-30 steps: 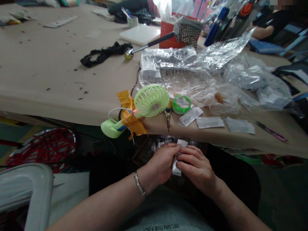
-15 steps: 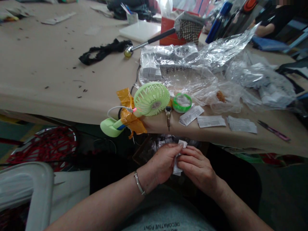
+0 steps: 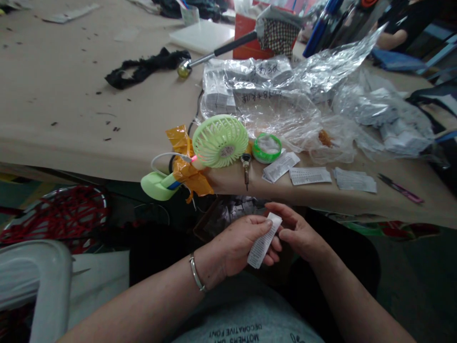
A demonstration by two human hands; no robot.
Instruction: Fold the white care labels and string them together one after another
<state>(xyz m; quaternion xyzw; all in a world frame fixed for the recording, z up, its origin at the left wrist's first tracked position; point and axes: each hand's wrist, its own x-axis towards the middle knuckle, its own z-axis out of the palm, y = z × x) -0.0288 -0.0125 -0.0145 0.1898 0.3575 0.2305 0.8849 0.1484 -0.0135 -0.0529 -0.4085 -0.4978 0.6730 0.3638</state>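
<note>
My left hand [image 3: 246, 243] grips a stack of white printed labels [image 3: 263, 244] near its upper end, thumb on top and fingers underneath. Just to the right is my right hand [image 3: 299, 234], its fingers apart and curved toward the labels; nothing shows in it. Both hands are over my lap, in front of the table edge. On the table's front edge lie more printed labels: one pile [image 3: 281, 166] by a green round tub [image 3: 266, 147] with white filling, a middle pile [image 3: 310, 176] and a right-hand pile [image 3: 355, 180].
A green fan [image 3: 220, 141] is taped to the table edge, beside a soldering-iron-like tool [image 3: 245, 171]. Pink-handled tweezers [image 3: 400, 188] lie at right. Behind are clear plastic bags [image 3: 278, 107] and a black cloth strip [image 3: 143, 69]. A person [image 3: 402, 31] sits at the far right.
My right hand has drawn off the labels and opened. The labels now lie more exposed and tilted in my left hand. The whole view has shifted slightly.
</note>
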